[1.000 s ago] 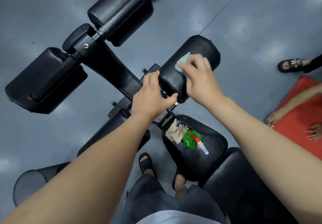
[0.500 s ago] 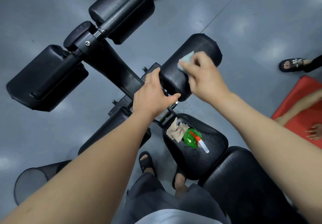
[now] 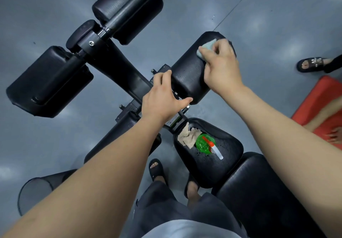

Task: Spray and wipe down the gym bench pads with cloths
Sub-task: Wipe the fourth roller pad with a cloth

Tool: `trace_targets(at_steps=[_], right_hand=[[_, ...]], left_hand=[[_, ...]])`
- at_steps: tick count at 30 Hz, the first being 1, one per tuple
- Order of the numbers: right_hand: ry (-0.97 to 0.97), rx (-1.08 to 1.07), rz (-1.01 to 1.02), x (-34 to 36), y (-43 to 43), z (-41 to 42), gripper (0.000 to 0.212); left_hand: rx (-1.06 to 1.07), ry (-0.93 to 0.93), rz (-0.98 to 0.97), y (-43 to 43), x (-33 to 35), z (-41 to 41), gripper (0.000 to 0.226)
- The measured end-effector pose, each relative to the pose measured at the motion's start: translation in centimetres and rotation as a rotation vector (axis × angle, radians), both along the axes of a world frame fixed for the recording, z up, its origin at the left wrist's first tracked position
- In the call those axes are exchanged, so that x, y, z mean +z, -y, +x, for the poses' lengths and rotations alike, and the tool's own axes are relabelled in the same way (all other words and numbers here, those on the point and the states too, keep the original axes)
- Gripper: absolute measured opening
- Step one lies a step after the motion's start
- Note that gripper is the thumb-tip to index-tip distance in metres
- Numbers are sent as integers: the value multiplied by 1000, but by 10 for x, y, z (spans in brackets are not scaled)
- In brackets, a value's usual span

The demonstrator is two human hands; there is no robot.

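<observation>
Low at 8 o'clock a mesh bin (image 3: 35,191) stands on the grey floor (image 3: 55,145). Above it, at 9 and 11 o'clock, two black outer pads (image 3: 50,82) sit on the machine's frame.

The left arm comes up from 7 o'clock, nearly straight. The left hand (image 3: 162,98) lies back-up at the near end of the pad (image 3: 188,73), just above the middle of the scene. Its thumb is spread wide towards 3 o'clock along the pad's end, its fingers (image 3: 165,74) are curled over the edge at 12 o'clock of the hand, and so it holds the pad between them.

The pad runs from there towards 1 o'clock, its black skin beaded with wet. At its far end lies the cloth (image 3: 207,47), pale blue and bunched. The right hand (image 3: 222,69) presses it down, knuckles up, fingers curled together and pinching the cloth. The right arm reaches in from 4 o'clock.

Below the hands, at 5 o'clock of the pad, is the seat (image 3: 222,167). On it a beige rag (image 3: 187,136) lies crumpled, touching a green bottle (image 3: 204,143) on its side, nozzle towards 4 o'clock.

At 3 o'clock, a red mat (image 3: 322,108) and someone's sandalled foot (image 3: 311,63).
</observation>
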State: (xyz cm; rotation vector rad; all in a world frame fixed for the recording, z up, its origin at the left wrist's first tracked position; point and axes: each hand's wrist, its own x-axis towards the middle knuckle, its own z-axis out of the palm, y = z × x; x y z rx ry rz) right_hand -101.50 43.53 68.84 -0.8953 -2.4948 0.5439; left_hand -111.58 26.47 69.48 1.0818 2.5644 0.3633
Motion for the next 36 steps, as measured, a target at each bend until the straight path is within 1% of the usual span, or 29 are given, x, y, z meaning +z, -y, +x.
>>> trace_targets(at_steps=[2, 4, 6, 8, 10, 12, 16, 18, 20, 23, 25, 26, 28, 30, 32, 36], right_hand=[[-44, 109, 18, -6, 25, 7, 48], [-48, 226, -1, -8, 51, 17, 51], [-15, 320, -8, -8, 62, 24, 52], [23, 374, 25, -7, 53, 21, 52], [27, 335, 73, -7, 33, 13, 47], [6, 208, 92, -7, 10, 5, 42], [-10, -39, 15, -5, -13, -9, 37], [-23, -113, -12, -5, -3, -11, 41], [-43, -72, -20, -7, 20, -5, 45], [-26, 150, -13, -10, 43, 15, 47], [-13, 233, 33, -9, 34, 22, 47], [-5, 224, 60, -10, 23, 21, 46], [7, 107, 84, -11, -5, 14, 42], [4, -34, 66, -9, -32, 4, 36], [-16, -102, 22, -7, -50, -5, 31], [-9, -126, -63, -8, -58, -8, 42]], left_hand=[[-1, 2, -5, 0, 0, 0, 103], [1, 11, -5, 0, 0, 0, 100], [8, 19, 14, 0, 0, 0, 96], [4, 11, 24, 0, 1, 0, 96], [-5, -2, 17, 0, 2, 0, 100], [-7, -8, 8, -1, 2, 0, 103], [-2, -7, 14, 0, 3, 1, 102], [1, -6, 19, 0, 3, 1, 102], [1, -8, 19, 1, 2, 1, 101], [-3, -2, 18, 0, 1, 0, 99], [-8, -5, 18, 0, 1, 0, 99], [-8, -8, 20, 0, 1, 0, 98], [-7, -6, 20, 0, 1, 0, 98], [-7, -6, 22, 0, 2, 1, 98], [-10, -8, 19, 0, 2, 1, 98], [-10, -6, 11, 1, 2, 0, 98]])
